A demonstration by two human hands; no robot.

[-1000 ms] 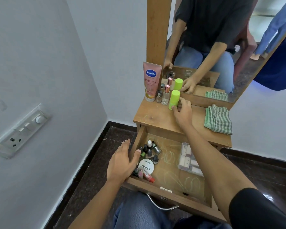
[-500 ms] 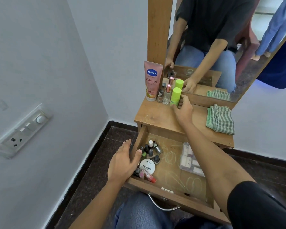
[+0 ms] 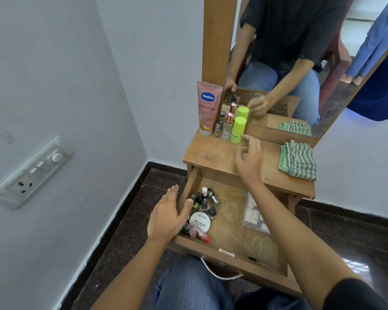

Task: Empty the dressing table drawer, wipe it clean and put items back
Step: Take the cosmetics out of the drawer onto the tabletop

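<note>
pink tube [image 3: 207, 108], lime bottle [image 3: 238, 130], cloth [image 3: 298, 161] (green-striped)

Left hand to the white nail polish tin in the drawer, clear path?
Probably yes: left hand is at the left wall of the open drawer, beside the tin; nothing covers it.

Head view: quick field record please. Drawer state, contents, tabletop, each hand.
drawer: wooden drawer pulled open, not yet emptied
contents: small nail polish bottles, round white tin, clear plastic packet
wooden tabletop: pink Vaseline tube, lime-green bottle, green striped cloth
left hand: open, at drawer's left wall
right hand: above tabletop, fingers loosely curled, holding nothing
</note>
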